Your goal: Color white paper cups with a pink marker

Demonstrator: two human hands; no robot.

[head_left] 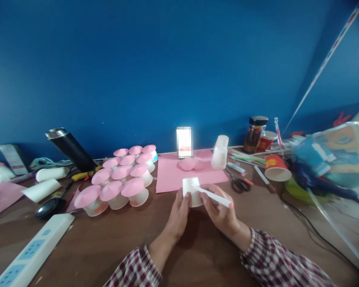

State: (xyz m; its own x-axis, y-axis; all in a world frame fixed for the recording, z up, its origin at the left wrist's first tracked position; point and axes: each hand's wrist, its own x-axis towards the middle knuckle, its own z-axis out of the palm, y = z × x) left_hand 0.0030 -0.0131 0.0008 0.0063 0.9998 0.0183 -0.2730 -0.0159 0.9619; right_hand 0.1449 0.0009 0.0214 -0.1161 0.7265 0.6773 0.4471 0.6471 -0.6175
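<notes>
One power strip (pixel 32 249) lies near, at our left. In the near middle, our left hand (pixel 179 213) holds a cup (pixel 189 185), its fingers bent around the left side. Our right hand (pixel 219 207) has the fingers curled closely on a pen (pixel 217 197); its tip is at the cup, but we cannot tell whether it touches. Farther, we see scissors (pixel 241 184) at right and twelve pink-topped cups (pixel 120 172) at left. Beyond our hands lies a pink sheet (pixel 167 175); far behind rises the blue wall (pixel 167 71).
</notes>
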